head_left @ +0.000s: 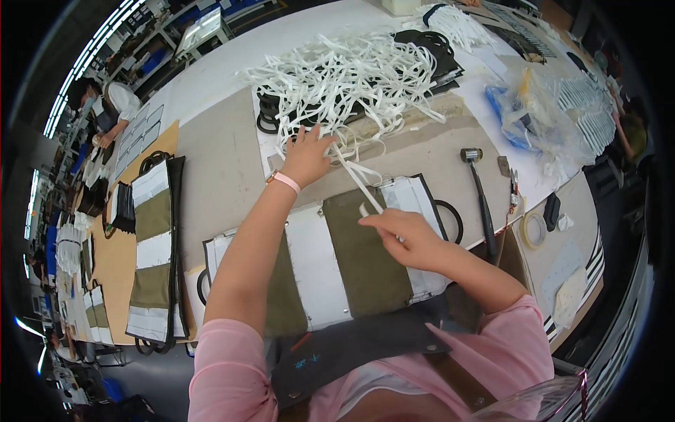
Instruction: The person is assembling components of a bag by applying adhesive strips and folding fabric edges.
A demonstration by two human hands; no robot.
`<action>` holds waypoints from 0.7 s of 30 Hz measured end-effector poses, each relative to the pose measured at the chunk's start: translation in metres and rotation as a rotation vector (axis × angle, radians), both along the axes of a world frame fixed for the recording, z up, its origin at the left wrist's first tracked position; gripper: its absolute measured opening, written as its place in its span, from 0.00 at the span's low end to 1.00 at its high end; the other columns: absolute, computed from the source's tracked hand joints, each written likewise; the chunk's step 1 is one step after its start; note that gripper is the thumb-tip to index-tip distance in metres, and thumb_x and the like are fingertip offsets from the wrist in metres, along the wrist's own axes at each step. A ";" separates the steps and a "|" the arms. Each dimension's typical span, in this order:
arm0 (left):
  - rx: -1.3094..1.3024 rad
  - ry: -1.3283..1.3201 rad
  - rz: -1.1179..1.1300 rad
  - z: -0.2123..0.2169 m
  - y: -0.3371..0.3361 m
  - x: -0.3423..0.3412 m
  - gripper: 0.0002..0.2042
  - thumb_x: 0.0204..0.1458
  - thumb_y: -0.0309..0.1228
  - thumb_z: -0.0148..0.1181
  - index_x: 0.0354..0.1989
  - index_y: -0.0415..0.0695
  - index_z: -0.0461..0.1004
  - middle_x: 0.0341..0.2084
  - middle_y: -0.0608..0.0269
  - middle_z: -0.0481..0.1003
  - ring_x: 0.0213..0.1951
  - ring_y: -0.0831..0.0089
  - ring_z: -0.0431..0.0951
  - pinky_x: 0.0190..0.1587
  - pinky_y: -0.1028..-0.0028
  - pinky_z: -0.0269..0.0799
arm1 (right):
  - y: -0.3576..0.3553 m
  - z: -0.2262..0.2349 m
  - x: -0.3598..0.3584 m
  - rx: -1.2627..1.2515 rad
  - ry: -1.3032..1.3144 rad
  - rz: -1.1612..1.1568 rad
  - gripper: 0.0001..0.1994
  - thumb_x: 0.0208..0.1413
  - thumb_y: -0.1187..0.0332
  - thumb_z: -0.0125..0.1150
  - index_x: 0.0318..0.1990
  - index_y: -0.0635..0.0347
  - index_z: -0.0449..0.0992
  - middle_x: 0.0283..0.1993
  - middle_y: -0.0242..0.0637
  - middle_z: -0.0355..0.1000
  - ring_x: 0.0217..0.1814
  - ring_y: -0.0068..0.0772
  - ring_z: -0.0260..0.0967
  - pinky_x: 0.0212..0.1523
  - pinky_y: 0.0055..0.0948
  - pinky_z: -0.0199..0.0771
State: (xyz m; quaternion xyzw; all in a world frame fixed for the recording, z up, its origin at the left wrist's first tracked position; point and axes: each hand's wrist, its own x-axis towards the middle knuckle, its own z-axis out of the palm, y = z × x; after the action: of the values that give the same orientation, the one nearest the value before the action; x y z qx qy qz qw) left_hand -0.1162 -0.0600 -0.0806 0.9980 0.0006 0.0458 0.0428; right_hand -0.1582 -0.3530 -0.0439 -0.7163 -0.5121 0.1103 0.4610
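Observation:
My right hand [406, 238] pinches the end of a white strip [360, 181], which runs slanting up to a large tangled heap of white strips [344, 81]. With fingers spread, my left hand [308, 156] touches the near edge of that heap. Below my hands lies a flat olive-and-white panel [315, 260] with dark edging and rivets. A black loop handle [455, 221] sticks out at its right end, and another shows partly behind my left forearm. Dark pieces with black handles [268, 112] lie under the heap.
On the right are a hammer [478, 193], a tape roll [534, 231], a small pair of pliers [514, 184] and clear plastic bags [538, 119]. A stack of similar olive-and-white panels [151, 250] lies at left. Another person [116, 105] sits at the far left.

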 end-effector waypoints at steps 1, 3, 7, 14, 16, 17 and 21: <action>-0.039 0.094 0.056 -0.003 0.004 0.001 0.28 0.51 0.32 0.60 0.63 0.60 0.68 0.67 0.46 0.59 0.69 0.38 0.53 0.66 0.36 0.49 | -0.010 0.002 0.008 0.050 -0.014 -0.051 0.18 0.54 0.81 0.50 0.52 0.62 0.74 0.31 0.38 0.69 0.33 0.36 0.70 0.39 0.31 0.72; -0.081 0.098 0.057 -0.006 0.003 0.005 0.28 0.52 0.33 0.60 0.64 0.61 0.66 0.66 0.43 0.59 0.70 0.41 0.54 0.65 0.36 0.50 | -0.039 -0.003 0.024 0.158 0.291 -0.267 0.16 0.57 0.80 0.49 0.52 0.64 0.73 0.30 0.32 0.68 0.31 0.27 0.67 0.43 0.29 0.71; -0.194 0.102 0.046 -0.006 -0.014 0.007 0.29 0.55 0.30 0.56 0.67 0.61 0.60 0.62 0.43 0.65 0.70 0.47 0.57 0.62 0.35 0.52 | -0.063 -0.014 0.043 0.510 0.730 -0.203 0.14 0.60 0.79 0.48 0.52 0.65 0.73 0.32 0.28 0.68 0.32 0.22 0.65 0.49 0.31 0.70; -0.169 -0.344 0.114 -0.027 -0.010 -0.003 0.25 0.50 0.26 0.59 0.60 0.49 0.67 0.61 0.44 0.64 0.66 0.48 0.61 0.63 0.44 0.55 | -0.052 -0.003 0.038 0.501 0.751 -0.251 0.12 0.62 0.77 0.50 0.51 0.66 0.72 0.28 0.30 0.68 0.31 0.23 0.66 0.52 0.36 0.70; -0.069 -0.505 0.085 -0.034 -0.015 -0.012 0.24 0.48 0.25 0.60 0.57 0.48 0.70 0.59 0.46 0.65 0.63 0.49 0.64 0.62 0.46 0.56 | -0.050 -0.002 0.038 0.531 0.793 -0.237 0.12 0.62 0.77 0.51 0.51 0.66 0.72 0.28 0.30 0.68 0.32 0.23 0.66 0.52 0.35 0.71; -0.145 -0.551 0.150 -0.034 -0.024 -0.015 0.21 0.47 0.25 0.61 0.53 0.48 0.72 0.56 0.47 0.66 0.61 0.49 0.64 0.61 0.48 0.56 | -0.050 -0.001 0.036 0.529 0.836 -0.193 0.11 0.62 0.77 0.51 0.51 0.66 0.72 0.29 0.30 0.69 0.34 0.24 0.68 0.53 0.36 0.71; -0.261 -0.616 0.310 -0.044 -0.047 -0.027 0.18 0.45 0.25 0.63 0.47 0.47 0.76 0.51 0.51 0.67 0.54 0.52 0.65 0.58 0.52 0.56 | -0.028 -0.004 0.005 0.493 1.025 0.042 0.11 0.63 0.76 0.52 0.52 0.66 0.72 0.35 0.34 0.74 0.41 0.29 0.75 0.57 0.40 0.71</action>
State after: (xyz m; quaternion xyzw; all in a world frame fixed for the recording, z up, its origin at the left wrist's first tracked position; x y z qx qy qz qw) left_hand -0.1430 -0.1068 -0.1250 0.9116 0.1449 0.3497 0.1604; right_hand -0.1534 -0.3806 -0.0475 -0.4320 -0.2477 0.3300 0.8019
